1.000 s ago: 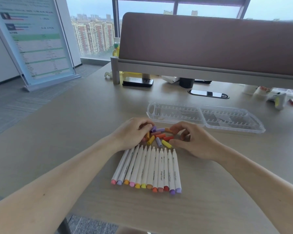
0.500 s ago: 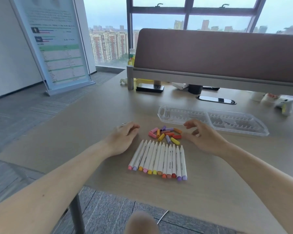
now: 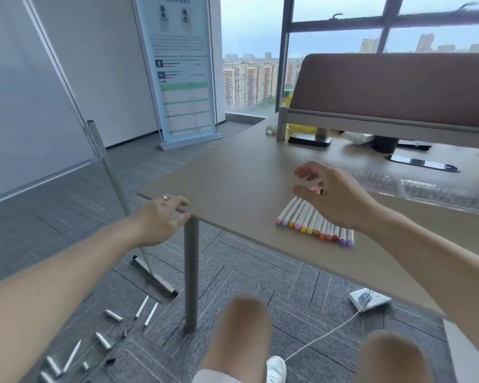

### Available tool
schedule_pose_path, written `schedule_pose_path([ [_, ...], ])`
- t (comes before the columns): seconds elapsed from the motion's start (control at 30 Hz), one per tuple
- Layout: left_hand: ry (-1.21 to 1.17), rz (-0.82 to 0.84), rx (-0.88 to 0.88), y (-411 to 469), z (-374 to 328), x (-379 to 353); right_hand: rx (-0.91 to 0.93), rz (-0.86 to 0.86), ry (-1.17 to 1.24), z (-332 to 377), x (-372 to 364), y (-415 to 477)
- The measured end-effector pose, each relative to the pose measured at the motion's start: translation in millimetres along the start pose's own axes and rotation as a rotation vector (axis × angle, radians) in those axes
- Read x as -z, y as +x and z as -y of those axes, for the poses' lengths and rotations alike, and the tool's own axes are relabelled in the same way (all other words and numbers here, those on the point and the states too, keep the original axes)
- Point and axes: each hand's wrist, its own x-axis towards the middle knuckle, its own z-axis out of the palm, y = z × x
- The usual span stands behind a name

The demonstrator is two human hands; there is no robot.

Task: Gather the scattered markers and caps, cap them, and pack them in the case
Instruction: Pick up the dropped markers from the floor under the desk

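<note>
Firstly, row of markers: white round barrels with coloured ends, side by side on the desk, centre right.
Loose markers: white sticks and stubby pieces strewn over grey carpet, lower left.
Case: clear ribbed plastic, blurred, behind the row.
Desk: smooth beige top, round grey leg.
Left hand: fingers curled over the desk corner, thumb beneath, grasping it.
Right hand: above the row, fingers loose, spread, released; a pink-orange cap shows in the gap.

left grip pinching, right grip raised, fingers spread
</note>
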Motion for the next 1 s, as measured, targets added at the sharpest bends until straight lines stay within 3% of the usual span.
schedule_pose_path([
  [0.3,0.125,0.020,0.190,-91.9,84.8,35.4,0.324,0.149,-0.068,105.1,-46.6,8.7],
  [0.53,0.269,0.147,0.151,-120.8,99.2,44.2,0.344,0.156,-0.059,133.8,-59.1,12.6],
  [0.7,0.322,0.137,0.082,-129.5,93.4,45.0,0.343,0.196,-0.072,139.7,-71.3,12.2],
  [1.0,0.201,0.138,0.115,-164.3,135.4,29.0,0.433,0.252,-0.086,179.9,-99.8,13.2],
])
